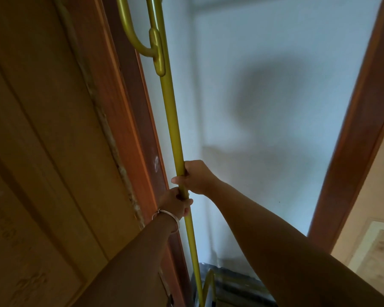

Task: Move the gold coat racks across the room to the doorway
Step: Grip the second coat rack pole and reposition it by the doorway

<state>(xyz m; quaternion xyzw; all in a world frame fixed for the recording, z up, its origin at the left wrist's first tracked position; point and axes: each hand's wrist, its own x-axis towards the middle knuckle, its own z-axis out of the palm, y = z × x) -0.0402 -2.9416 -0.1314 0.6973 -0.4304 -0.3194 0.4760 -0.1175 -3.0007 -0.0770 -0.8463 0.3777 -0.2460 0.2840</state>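
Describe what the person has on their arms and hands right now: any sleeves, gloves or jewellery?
Both forearms are bare, with no sleeves in view and no gloves. The left hand has a thin, silver-coloured metal bangle around the wrist. The right hand and its wrist carry nothing: no watch or bracelet is visible, and I can see no rings on either hand.

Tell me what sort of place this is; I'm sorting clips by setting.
Probably a room in a home, at a doorway. A panelled wooden door stands on the left, a brown door frame on the right, with a plain white wall beyond. Both hands grip a gold coat rack pole.
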